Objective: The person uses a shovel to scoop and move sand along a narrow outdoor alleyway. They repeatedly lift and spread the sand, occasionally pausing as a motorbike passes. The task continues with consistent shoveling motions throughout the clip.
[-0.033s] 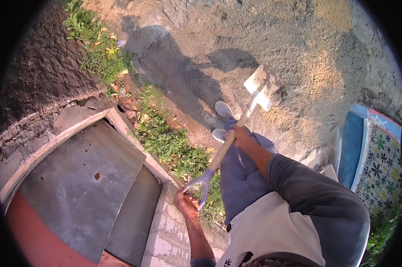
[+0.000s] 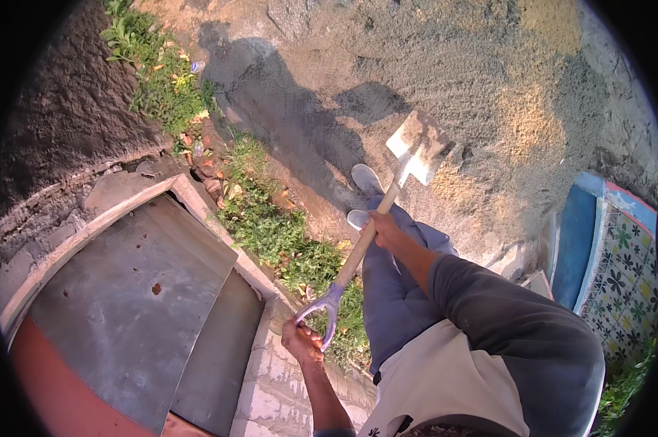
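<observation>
I hold a shovel (image 2: 355, 258) slantwise in front of my legs. It has a pale wooden shaft, a purple D-shaped handle (image 2: 331, 302) and a flat square metal blade (image 2: 419, 148), partly caked with grey-brown dirt. My left hand (image 2: 302, 341) is closed around the crossbar of the handle at the lower end. Farther up, near the blade, my right hand (image 2: 384, 230) wraps the shaft. The blade hangs over grey sandy ground (image 2: 482, 95) beyond my shoes (image 2: 365, 179) and carries no visible heap.
Weeds and dry leaves (image 2: 263, 229) run along my left side. Beyond them stand a low block wall (image 2: 274, 386) and a grey metal sheet (image 2: 132, 284) in a concrete frame. To my right are a blue panel (image 2: 575, 229) and a flower-patterned surface (image 2: 620, 280).
The shovel has shifted slightly left, its blade a little nearer to my feet. Both hands have moved left with it, and my left fingers have curled tighter around the handle.
</observation>
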`<action>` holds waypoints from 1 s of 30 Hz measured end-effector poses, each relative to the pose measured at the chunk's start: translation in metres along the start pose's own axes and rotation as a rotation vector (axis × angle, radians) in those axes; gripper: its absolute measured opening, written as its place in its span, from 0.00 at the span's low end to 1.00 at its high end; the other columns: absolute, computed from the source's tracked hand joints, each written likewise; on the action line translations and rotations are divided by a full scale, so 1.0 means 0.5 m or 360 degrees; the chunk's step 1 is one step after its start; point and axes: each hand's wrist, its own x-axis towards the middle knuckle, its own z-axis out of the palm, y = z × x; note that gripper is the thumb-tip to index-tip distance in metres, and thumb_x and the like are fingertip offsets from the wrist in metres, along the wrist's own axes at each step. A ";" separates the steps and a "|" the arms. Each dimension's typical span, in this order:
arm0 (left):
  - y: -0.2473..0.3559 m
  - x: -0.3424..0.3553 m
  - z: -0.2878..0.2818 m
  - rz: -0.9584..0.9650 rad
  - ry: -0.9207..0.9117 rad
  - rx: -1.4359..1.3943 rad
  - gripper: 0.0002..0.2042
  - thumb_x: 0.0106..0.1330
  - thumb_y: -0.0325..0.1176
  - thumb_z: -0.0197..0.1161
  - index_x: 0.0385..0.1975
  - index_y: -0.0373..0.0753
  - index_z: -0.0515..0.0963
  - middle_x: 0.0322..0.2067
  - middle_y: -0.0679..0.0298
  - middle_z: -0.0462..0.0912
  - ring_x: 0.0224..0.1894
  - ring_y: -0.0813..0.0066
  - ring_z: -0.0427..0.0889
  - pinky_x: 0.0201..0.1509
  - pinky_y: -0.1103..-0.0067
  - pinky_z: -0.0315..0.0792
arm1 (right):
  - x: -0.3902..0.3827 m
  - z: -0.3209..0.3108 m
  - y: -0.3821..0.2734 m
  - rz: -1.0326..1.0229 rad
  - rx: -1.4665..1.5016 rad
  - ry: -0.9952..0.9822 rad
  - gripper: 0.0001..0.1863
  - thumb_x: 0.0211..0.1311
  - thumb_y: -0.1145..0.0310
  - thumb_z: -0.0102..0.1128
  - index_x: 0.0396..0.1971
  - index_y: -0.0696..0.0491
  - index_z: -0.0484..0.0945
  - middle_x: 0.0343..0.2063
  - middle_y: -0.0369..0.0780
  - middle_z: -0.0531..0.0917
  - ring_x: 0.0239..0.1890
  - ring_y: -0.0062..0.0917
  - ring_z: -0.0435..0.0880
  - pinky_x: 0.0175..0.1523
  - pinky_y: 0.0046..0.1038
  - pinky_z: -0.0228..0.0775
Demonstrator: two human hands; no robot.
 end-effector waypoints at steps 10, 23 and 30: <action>-0.085 0.176 -0.032 0.0036 0.0714 -0.0032 0.17 0.61 0.48 0.59 0.19 0.45 0.63 0.10 0.71 0.59 0.10 0.82 0.58 0.11 0.83 0.57 | 0.250 0.165 0.225 0.0385 -0.0345 -0.0047 0.14 0.60 0.72 0.59 0.40 0.55 0.63 0.22 0.41 0.70 0.21 0.33 0.76 0.25 0.41 0.75; 0.176 0.350 0.383 0.0381 -0.0069 -0.0036 0.12 0.62 0.38 0.62 0.24 0.38 0.71 0.14 0.68 0.68 0.11 0.81 0.64 0.11 0.83 0.57 | 0.391 0.441 -0.207 -0.0024 0.0097 -0.0222 0.11 0.64 0.75 0.51 0.44 0.58 0.63 0.27 0.44 0.70 0.26 0.33 0.75 0.33 0.42 0.75; 0.272 0.225 0.371 0.0546 -0.0333 0.0230 0.13 0.62 0.38 0.63 0.21 0.37 0.72 0.11 0.66 0.67 0.07 0.79 0.63 0.08 0.81 0.54 | 0.249 0.404 -0.280 -0.0099 0.0288 -0.0182 0.10 0.66 0.73 0.51 0.44 0.56 0.63 0.26 0.42 0.69 0.26 0.32 0.73 0.33 0.40 0.75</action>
